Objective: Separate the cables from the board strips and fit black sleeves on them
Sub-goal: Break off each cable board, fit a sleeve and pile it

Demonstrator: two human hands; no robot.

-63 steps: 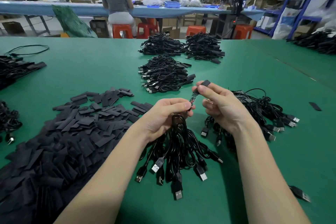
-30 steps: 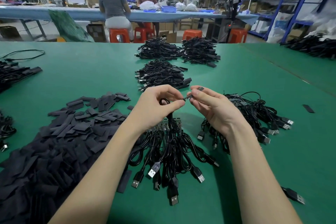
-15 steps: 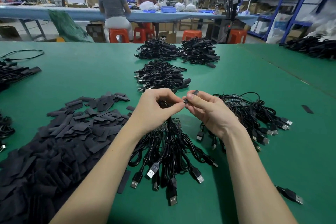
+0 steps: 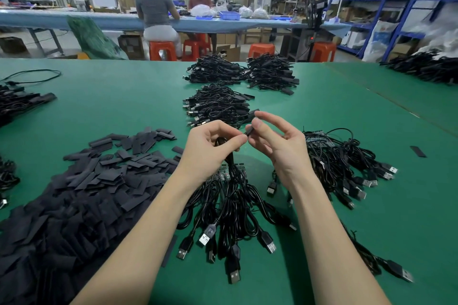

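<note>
Sleeve (image 4: 249, 130) pinched by right hand (image 4: 280, 146), axis toward left hand (image 4: 210, 148) gripping cable (image 4: 229, 158); ends nearly touching.

Your left hand (image 4: 210, 148) covers most of the cable (image 4: 230, 158) it grips, so you see only a loop above the fingers and the run below the palm. The sleeve (image 4: 249, 130) pinched by your right hand (image 4: 277, 146) shows only as a small dark tip; whether the cable's end sits inside it cannot be told. Your forearms hide part of the cable bundle (image 4: 235, 218) on the bench (image 4: 124, 106), and the board strips (image 4: 231, 173) under your left wrist are mostly covered. The sleeve pile (image 4: 74, 193) runs off the picture's left and bottom edges. The cable heap (image 4: 426, 67) at far right is cut by the frame.
</note>
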